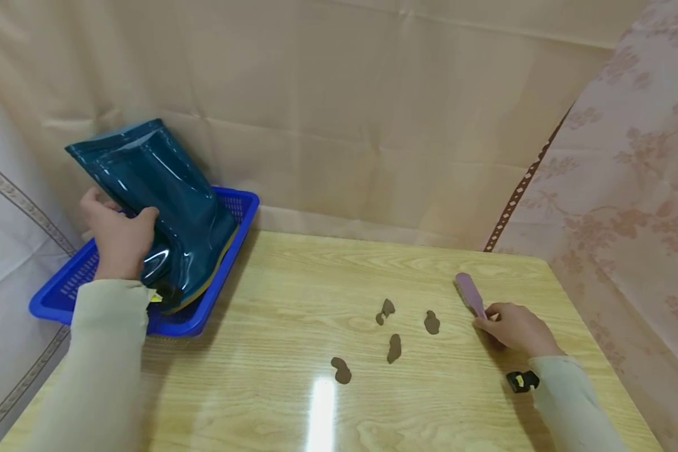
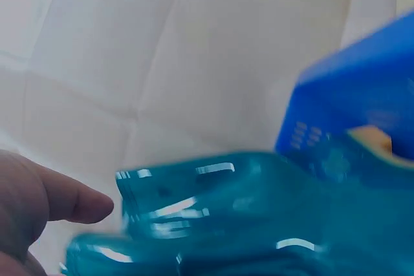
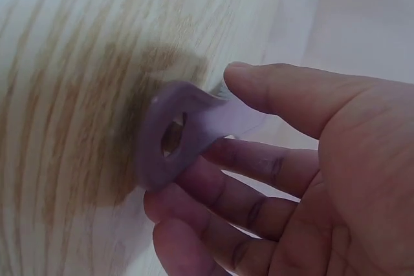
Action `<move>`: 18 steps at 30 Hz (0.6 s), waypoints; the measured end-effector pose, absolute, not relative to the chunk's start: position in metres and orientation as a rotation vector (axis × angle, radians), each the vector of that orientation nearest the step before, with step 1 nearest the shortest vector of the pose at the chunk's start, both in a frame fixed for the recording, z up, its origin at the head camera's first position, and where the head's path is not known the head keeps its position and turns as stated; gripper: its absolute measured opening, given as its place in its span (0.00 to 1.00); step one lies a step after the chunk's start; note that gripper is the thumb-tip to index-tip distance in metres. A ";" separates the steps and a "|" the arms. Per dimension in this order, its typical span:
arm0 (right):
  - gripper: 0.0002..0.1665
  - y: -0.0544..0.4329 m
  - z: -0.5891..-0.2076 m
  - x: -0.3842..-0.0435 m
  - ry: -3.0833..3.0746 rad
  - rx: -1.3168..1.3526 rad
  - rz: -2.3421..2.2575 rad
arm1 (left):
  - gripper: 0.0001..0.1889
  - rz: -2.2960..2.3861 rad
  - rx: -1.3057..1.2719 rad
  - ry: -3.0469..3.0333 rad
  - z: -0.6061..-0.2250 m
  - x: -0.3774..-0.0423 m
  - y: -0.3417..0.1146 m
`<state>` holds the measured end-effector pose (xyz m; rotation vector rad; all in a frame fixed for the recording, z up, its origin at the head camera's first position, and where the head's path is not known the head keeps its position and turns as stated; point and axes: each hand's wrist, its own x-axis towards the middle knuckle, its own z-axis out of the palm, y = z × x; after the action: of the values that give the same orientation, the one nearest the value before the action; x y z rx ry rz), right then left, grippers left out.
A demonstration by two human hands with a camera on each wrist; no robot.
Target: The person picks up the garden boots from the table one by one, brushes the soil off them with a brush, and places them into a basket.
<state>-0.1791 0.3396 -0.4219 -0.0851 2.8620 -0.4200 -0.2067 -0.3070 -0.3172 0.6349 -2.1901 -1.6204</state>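
Note:
A pair of glossy dark teal rain boots (image 1: 172, 182) leans in a blue plastic basket (image 1: 226, 194), the shafts tilted up to the left. My left hand (image 1: 121, 235) is beside the boots, thumb and fingers spread. In the left wrist view a finger (image 2: 71, 198) points at the end of a boot shaft (image 2: 181, 192), with a small gap between them. Near the table's right side my right hand (image 1: 520, 329) holds a mauve brush (image 1: 470, 294) by its handle. The handle's end, with a hole (image 3: 171, 137), lies between thumb and fingers in the right wrist view.
Several flat brown mud-like patches (image 1: 394, 348) lie on the wood-grain table (image 1: 294, 282). A beige cloth (image 1: 339, 125) hangs behind the table, and a pink floral cloth (image 1: 644, 188) hangs at the right. White cloth is at the left.

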 end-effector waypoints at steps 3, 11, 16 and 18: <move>0.32 0.338 -0.425 -0.178 2.863 -0.084 -0.433 | 0.41 -1.514 0.535 -2.142 -0.317 -0.201 -0.291; 0.39 0.332 -0.425 -0.179 2.950 -0.081 -0.420 | 0.34 -1.431 0.181 -2.017 -0.331 -0.191 -0.241; 0.30 0.315 -0.419 -0.178 3.123 -0.121 -0.454 | 0.29 -1.525 -0.136 -1.938 -0.351 -0.188 -0.204; 0.27 0.304 -0.418 -0.175 3.205 -0.155 -0.495 | 0.28 -1.554 -0.219 -1.948 -0.362 -0.187 -0.191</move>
<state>-0.1754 0.3037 -0.4184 -0.1550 3.2047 -0.4953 -0.1866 -0.1907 -0.3623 -0.2189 -1.9477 -1.5537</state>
